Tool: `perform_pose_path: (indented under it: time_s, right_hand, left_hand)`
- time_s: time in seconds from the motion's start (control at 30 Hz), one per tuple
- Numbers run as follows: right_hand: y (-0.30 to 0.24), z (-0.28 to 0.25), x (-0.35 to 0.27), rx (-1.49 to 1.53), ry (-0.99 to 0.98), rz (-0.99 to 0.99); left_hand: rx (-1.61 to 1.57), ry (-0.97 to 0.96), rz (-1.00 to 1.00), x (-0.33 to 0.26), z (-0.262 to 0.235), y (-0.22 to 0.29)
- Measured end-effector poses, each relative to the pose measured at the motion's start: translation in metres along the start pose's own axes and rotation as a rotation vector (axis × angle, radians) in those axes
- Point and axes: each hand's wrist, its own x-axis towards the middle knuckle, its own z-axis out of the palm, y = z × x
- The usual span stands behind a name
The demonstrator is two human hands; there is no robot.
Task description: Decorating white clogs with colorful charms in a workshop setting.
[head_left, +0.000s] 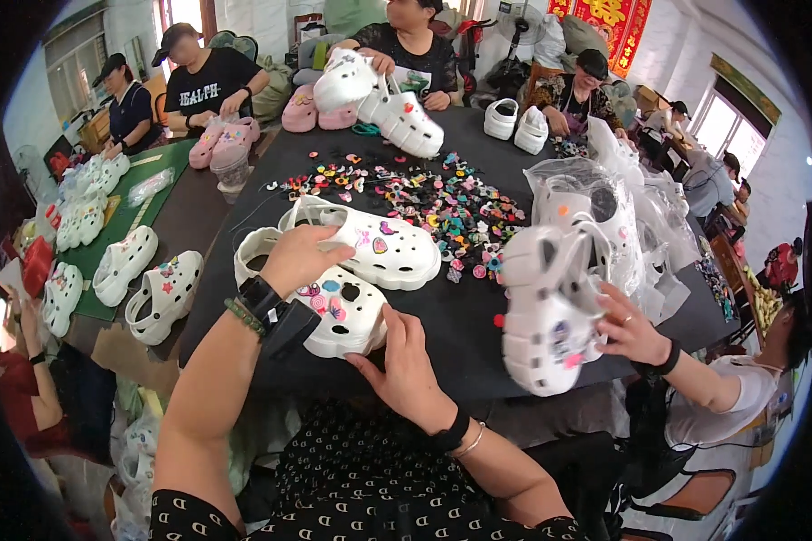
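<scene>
On the black table in front of me lies a pair of white clogs with holes, toes to the right. The near clog [355,317] carries several colourful charms and tilts between my hands. My left hand [305,257] grips it near the opening, fingertips reaching toward the far clog. My right hand [408,365] holds its toe, thumb below and fingers along the side. Just behind, the far clog [404,251] has a few charms on its upper. Loose charms [451,203] in many colours spread beyond the pair. What lies beneath my left palm is hidden.
At right, a co-worker's hand [630,329] holds a white clog pair [550,311] upright near bagged clogs [595,194]. Across the table another person handles white clogs [406,117]. On the left, a green mat [158,167] bears more decorated clogs.
</scene>
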Motion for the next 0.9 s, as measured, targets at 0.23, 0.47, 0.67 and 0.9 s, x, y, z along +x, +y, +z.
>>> perform_pose_path:
  time_s: [0.23, 0.47, 0.67, 0.9]
  right_hand:
    - [0.018, -0.017, -0.002, 0.166, -0.136, 0.022]
    - [0.051, -0.057, 0.000, 0.070, -0.131, 0.058]
    - [0.049, -0.064, 0.005, -0.068, -0.175, 0.063]
    - [0.041, -0.053, 0.034, -0.254, -0.278, 0.173]
  left_hand:
    - [0.015, 0.083, 0.047, 0.006, 0.007, -0.009]
    - [-0.030, 0.168, 0.095, -0.041, -0.006, -0.006]
    - [-0.054, 0.224, 0.035, -0.082, -0.039, -0.010]
    - [-0.072, 0.216, -0.069, -0.086, -0.041, -0.036]
